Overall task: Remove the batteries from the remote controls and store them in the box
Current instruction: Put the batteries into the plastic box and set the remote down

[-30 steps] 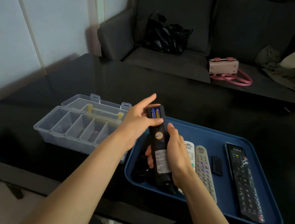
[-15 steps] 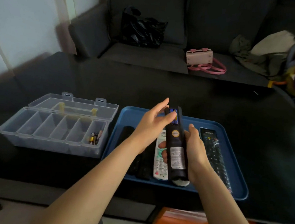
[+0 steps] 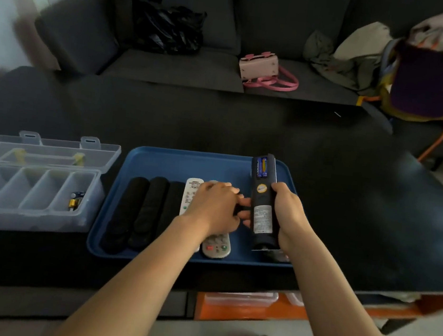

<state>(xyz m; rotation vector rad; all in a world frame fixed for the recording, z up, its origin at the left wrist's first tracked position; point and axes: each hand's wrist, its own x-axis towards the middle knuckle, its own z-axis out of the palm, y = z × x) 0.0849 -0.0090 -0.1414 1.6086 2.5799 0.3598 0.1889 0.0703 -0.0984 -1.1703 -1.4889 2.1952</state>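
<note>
Right hand (image 3: pixel 286 216) grips the black remote (image 3: pixel 263 200); left hand's (image 3: pixel 215 208) grip is unclear.

We only get one head cam, looking forward and down, close over the blue tray (image 3: pixel 160 158) mid-frame, sofa (image 3: pixel 171 65) stretching along the top.

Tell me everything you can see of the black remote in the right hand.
The black remote is long, slim and looks like plastic. It is held roughly upright above the blue tray, back side to the camera. Its battery cover is off: two blue batteries sit side by side in the open bay at the top. Below them are a round yellow sticker and a pale printed label. The right hand grips its lower half. The left hand is beside it; whether they touch is unclear.
</note>
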